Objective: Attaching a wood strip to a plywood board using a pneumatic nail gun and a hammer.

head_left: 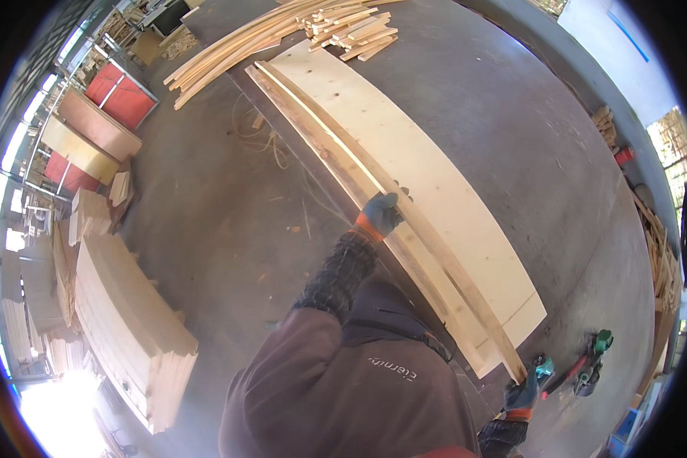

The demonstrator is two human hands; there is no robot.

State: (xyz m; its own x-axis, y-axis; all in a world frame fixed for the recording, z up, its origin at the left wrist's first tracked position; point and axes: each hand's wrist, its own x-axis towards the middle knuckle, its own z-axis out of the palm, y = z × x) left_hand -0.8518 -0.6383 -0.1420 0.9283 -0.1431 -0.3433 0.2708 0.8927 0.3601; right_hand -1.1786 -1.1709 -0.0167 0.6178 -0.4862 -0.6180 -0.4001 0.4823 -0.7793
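Observation:
A long, narrow wooden strip (pixel 435 239) runs diagonally over a pale plywood panel (pixel 427 153) with curved long edges. My left hand (pixel 382 214), in a dark glove with an orange cuff, is closed around the strip near its middle. At the strip's near end, my gloved right hand (pixel 521 393) is closed on it, its fingers partly hidden. A small teal thing (pixel 543 366) shows beside that hand; I cannot make out what it is. Another wooden strip (pixel 336 145) lies along the panel's left edge.
The panel rests on a dark table (pixel 511 99). A red, black and green tool (pixel 584 365) lies right of my right hand. Long strips (pixel 237 49) and short wood pieces (pixel 355 30) lie at the far end. Stacked curved boards (pixel 130 328) stand at left.

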